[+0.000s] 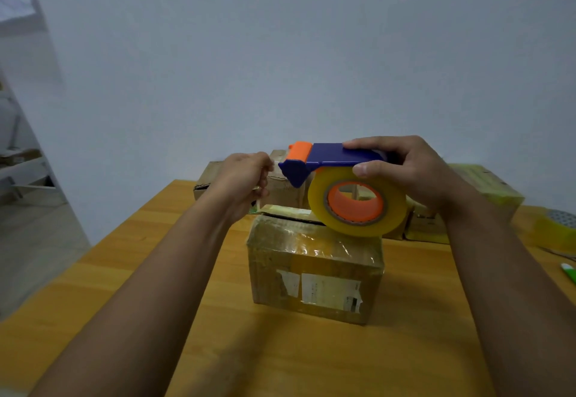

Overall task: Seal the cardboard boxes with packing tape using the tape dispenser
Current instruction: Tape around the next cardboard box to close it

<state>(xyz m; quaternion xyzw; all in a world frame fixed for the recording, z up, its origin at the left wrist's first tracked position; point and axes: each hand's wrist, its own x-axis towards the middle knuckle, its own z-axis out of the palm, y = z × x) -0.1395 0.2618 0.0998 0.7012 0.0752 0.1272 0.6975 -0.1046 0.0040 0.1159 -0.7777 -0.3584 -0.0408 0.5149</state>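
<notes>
A small worn cardboard box (314,272) with torn labels stands in the middle of the wooden table (124,272). Its top flap is slightly open at the back. My right hand (411,172) holds a blue and orange tape dispenser (330,160) above the box, with a yellowish tape roll (358,200) mounted on it. My left hand (246,178) is just left of the dispenser's front end, its fingers pinched on the clear free end of the tape.
More cardboard boxes (212,178) stand behind, against the white wall, one at the right (486,188) with yellow tape. A spare tape roll (558,225) and a green-white pen (568,272) lie at the table's right edge. Floor drops off at the left.
</notes>
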